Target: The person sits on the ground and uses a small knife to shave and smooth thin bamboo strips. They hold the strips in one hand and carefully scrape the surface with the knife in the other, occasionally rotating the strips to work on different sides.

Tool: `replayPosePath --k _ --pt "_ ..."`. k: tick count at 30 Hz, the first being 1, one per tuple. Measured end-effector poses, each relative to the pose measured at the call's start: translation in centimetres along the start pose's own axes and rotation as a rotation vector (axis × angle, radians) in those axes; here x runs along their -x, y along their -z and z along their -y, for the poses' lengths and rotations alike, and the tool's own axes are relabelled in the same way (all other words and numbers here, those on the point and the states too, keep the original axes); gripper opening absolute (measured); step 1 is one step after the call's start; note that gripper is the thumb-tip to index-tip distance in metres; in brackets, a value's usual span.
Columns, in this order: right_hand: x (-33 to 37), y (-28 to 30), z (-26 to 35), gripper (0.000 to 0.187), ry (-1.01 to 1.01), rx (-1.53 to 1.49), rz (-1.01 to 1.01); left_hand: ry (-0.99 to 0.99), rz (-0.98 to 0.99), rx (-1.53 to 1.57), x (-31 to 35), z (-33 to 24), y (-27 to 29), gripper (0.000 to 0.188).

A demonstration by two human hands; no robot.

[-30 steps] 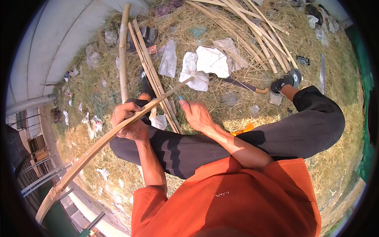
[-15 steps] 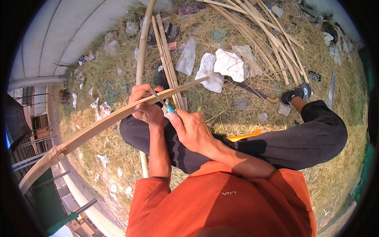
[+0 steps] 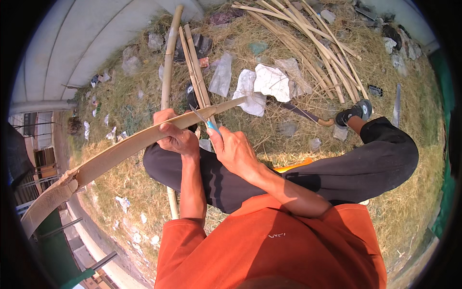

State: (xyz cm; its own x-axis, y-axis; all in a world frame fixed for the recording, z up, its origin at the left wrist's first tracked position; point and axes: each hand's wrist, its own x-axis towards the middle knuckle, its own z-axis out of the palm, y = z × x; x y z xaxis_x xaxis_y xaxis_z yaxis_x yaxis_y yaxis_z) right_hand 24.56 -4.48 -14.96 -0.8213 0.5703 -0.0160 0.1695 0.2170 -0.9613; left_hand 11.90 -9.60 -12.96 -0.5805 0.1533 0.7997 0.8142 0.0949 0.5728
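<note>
A long split bamboo strip (image 3: 120,153) runs slantwise in front of me, from the lower left up to a thin pointed end near the middle. My left hand (image 3: 175,135) is closed around it, thumb on its broad pale face. In my right hand (image 3: 236,150) is a small knife (image 3: 210,124) with a light blue handle, the fingers closed on it. Its narrow blade lies against the strip, just right of my left hand. A rough joint (image 3: 71,180) shows on the strip at the lower left.
A bamboo pole (image 3: 168,72) and narrow bamboo slats (image 3: 195,67) lie ahead of me. Farther right is a pile of bamboo strips (image 3: 313,43). A curved blade with a wooden handle (image 3: 308,114) lies near my foot, beside white crumpled sheets (image 3: 272,82). A pale wall (image 3: 72,53) stands left.
The bamboo strip has rolled slightly, showing more of its broad face. The left thumb now rests across it, and the knife has shifted a little to the right along it.
</note>
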Motion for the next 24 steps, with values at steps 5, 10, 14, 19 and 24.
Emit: replayPosePath --k 5,10,14,19,24 --pt "0.1 -0.6 -1.5 0.035 0.077 0.077 -0.087 0.028 -0.049 -0.037 0.5 -0.8 -0.5 0.051" --pt "-0.8 -1.5 -5.5 0.039 -0.015 0.178 -0.135 -0.006 -0.068 -0.126 0.4 -0.5 -0.4 0.051" --pt "-1.1 -1.3 -7.1 0.039 -0.051 0.266 -0.174 -0.004 -0.051 -0.135 0.6 -1.2 -0.5 0.048" --pt "0.5 0.0 -15.9 0.041 -0.028 0.587 -0.185 -0.015 -0.090 -0.168 -0.6 -1.2 -1.9 0.048" --pt "-0.7 1.9 -17.5 0.041 0.137 0.581 -0.300 0.164 -0.084 -0.062 -0.6 -1.6 -1.4 0.047"
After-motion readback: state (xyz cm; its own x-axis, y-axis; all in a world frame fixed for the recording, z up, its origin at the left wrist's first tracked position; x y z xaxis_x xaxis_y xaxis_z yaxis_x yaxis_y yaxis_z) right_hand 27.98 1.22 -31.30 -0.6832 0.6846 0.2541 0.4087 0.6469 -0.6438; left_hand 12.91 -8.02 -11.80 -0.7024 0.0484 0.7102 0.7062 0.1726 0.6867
